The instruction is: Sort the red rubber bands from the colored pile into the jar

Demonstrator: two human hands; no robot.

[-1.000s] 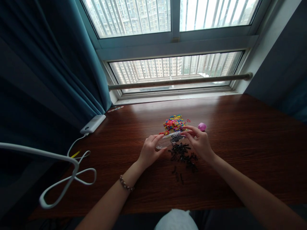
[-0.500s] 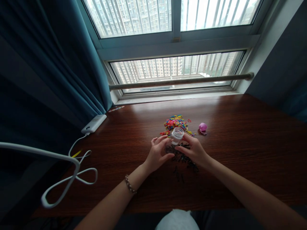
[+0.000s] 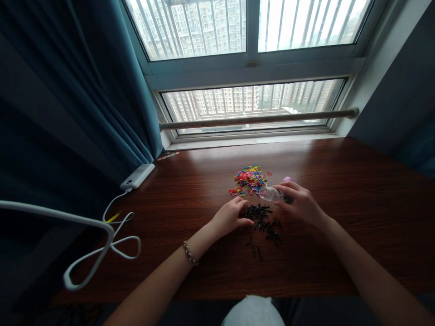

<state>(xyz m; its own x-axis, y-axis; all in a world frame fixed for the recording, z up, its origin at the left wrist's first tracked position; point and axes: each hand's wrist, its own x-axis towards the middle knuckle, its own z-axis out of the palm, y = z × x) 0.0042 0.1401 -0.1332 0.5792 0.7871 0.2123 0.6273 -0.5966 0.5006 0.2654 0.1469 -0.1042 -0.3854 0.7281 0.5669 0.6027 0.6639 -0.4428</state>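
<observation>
My right hand (image 3: 299, 203) grips a small clear jar (image 3: 270, 193), tipped on its side with its mouth to the left and a few black bands inside. My left hand (image 3: 232, 217) rests on the wooden table (image 3: 356, 217) with its fingertips pinched at the left edge of a scatter of small black rubber bands (image 3: 263, 222). Behind the jar lies a pile of colourful rubber bands (image 3: 248, 178). A pink lid (image 3: 288, 179) peeks out just beyond my right fingers.
A white power bank (image 3: 137, 176) lies at the table's back left, and its white cable (image 3: 115, 235) loops over the left edge. A teal curtain (image 3: 102, 90) hangs on the left. The window sill and a rail (image 3: 258, 120) run along the back.
The jar was held upright between both hands half a second ago. Now my right hand alone holds it, tipped sideways and further right. My left hand has dropped to the black bands.
</observation>
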